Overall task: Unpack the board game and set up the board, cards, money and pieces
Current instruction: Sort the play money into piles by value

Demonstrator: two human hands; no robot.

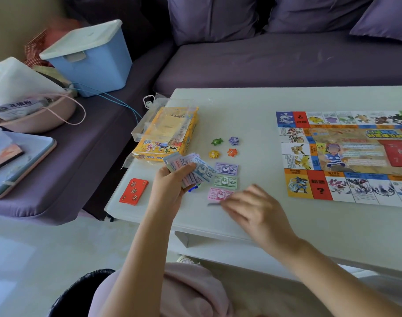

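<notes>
My left hand [170, 183] grips a fanned stack of play money [190, 168] above the white table [252, 104]. My right hand [250, 208], blurred, pinches a single bill [214, 204] seen edge-on just below the pink pile. Purple [226, 168], green [225, 181] and pink [219, 193] bill piles lie in a column. Several star-shaped pieces, among them a green one [217, 141] and an orange one [232, 152], sit above the piles. The board [346, 156] lies unfolded at the right. A red card deck [133, 191] rests near the left edge. The yellow game box [166, 138] stands open behind.
A clear plastic tray [158, 117] lies on the game box. A small blue object [193, 188] peeks out under my left hand. A purple sofa [264, 65] runs behind the table, with a blue lidded bin [90, 58] and a pink basket [35, 117] at the left.
</notes>
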